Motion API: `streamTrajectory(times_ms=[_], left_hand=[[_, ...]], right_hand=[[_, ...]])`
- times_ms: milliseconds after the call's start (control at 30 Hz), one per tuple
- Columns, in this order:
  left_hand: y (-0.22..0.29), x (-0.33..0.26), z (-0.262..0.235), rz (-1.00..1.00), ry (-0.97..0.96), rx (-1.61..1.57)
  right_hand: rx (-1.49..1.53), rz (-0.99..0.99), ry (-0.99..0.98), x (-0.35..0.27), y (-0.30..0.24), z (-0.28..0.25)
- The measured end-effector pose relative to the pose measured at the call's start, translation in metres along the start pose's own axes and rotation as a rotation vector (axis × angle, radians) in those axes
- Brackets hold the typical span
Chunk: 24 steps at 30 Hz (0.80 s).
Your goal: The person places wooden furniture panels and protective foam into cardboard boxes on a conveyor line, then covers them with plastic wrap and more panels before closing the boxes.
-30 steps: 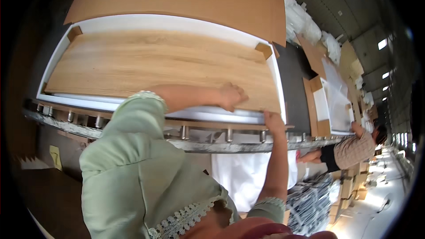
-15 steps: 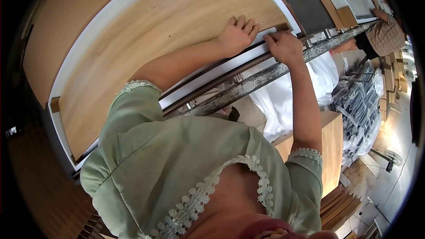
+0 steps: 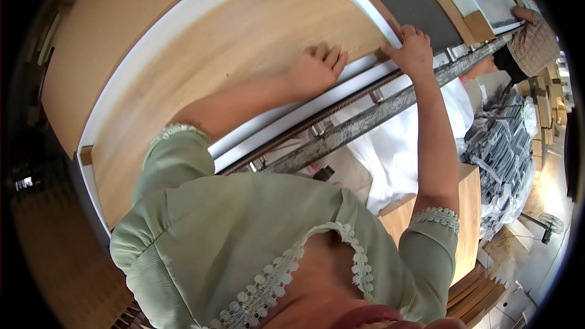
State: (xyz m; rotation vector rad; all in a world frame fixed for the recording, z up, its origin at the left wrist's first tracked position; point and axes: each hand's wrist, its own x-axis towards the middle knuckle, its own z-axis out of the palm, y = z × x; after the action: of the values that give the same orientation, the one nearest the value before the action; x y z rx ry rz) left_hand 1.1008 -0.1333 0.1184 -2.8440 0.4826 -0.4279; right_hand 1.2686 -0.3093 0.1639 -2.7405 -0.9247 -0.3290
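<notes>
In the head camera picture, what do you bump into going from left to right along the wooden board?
Small brown corner block → light wooden board → left hand → right hand → another person's checked sleeve.

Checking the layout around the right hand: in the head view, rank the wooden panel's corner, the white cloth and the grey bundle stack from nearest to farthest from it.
From the right hand:
1. Wooden panel corner, under the fingers.
2. White cloth, below the roller rail.
3. Grey bundle stack, far right, on the floor.
</notes>
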Motion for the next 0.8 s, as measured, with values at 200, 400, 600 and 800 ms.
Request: streamTrajectory(times_ms=[200,400,600,800], left_hand=[[0.005,0.009,-0.002,0.012,-0.062,-0.028],[0.018,0.002,0.009,-0.007,0.149,-0.03],[-0.012,-0.032,-0.004,-0.191,-0.368,-0.577],[-0.01,-0.162,0.026,-0.395,-0.135,-0.368]], right_hand=[[0.034,0.121,-0.327,0.032,0.041,0.022],[0.059,0.207,-0.365,0.039,0.054,0.026],[0.093,-0.019,-0.363,0.038,0.079,0.035],[0.01,-0.008,-0.266,0.021,0.056,0.014]])
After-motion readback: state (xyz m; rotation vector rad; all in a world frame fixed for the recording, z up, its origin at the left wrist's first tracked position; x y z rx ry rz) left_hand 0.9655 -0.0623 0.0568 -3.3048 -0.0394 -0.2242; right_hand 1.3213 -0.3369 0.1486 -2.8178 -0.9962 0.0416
